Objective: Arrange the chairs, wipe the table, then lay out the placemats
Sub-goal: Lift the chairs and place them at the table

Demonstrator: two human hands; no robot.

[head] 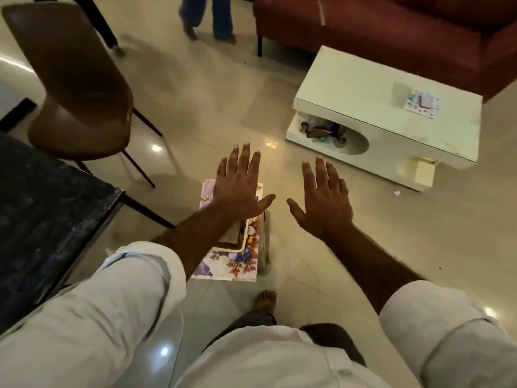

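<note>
Both of my hands are stretched out flat over the floor, palms down and fingers spread. My left hand (240, 186) hovers above a floral placemat stack (232, 261) lying on the tiled floor; it holds nothing. My right hand (321, 200) is empty too, over bare tiles to the right. A brown chair (75, 88) with thin dark legs stands at the upper left, beside the corner of the dark marble table (47, 219) at the left edge. A clear glass object (264, 247) lies along the placemats' right side.
A white low coffee table (386, 116) stands at the right with a small patterned item on top. Behind it is a maroon sofa (391, 29). Another person's legs (212, 18) are at the top centre. My bare foot (265, 299) is on the glossy floor.
</note>
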